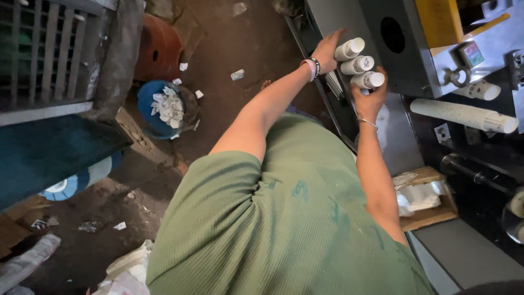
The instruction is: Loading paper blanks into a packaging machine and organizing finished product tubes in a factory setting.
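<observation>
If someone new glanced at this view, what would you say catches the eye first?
Most striking are the three white paper cup stacks at top centre, held sideways between the left hand and the right hand against a grey machine. To the right, a long white cup stack lies on the machine. At left, a blue bucket of white scraps stands on the littered floor.

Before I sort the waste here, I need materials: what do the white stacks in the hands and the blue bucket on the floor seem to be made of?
The white stacks look like nested paper cups: matte white, thin rolled rims, in a row between the left hand and the right hand. The blue bucket is probably plastic: an even, slightly glossy blue wall, with white scraps inside.
</observation>
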